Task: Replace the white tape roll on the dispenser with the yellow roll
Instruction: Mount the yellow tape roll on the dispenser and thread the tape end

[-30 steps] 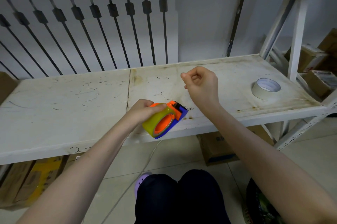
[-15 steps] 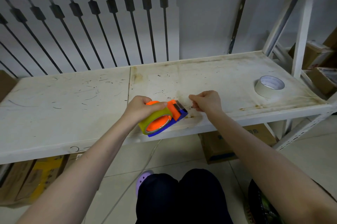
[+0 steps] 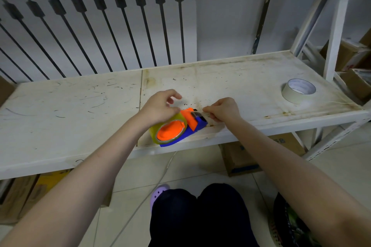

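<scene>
1. The dispenser sits at the front edge of the shelf, close to the middle, and it lies a bit tilted
2. It is blue at the bottom and orange on top, and the yellow roll is already on its orange wheel
3. The white roll lies flat near the right end of the shelf, well apart from the dispenser, so the swap looks almost done
4. The left hand rests on top of the yellow roll, with the thumb and fingers curled loosely over it and not squeezed tight
5. The right hand is at the cutter end of the dispenser, and its fingertips are pressed together as if they pinch the loose end of the tape, but the tape is see-through and hard to make out
6. I think the step now is to pull the tape end over the cutter
7. The roll looks light and stiff, so it should turn easily on the wheel
8. The tape itself is thin, soft and sticky, so it can fold and stick to itself or to the fingers
9. It is best to hold the tape by its very end and keep it flat
10. The dispenser is light plastic and may slide, so hold its body down, away from the sharp teeth
</scene>
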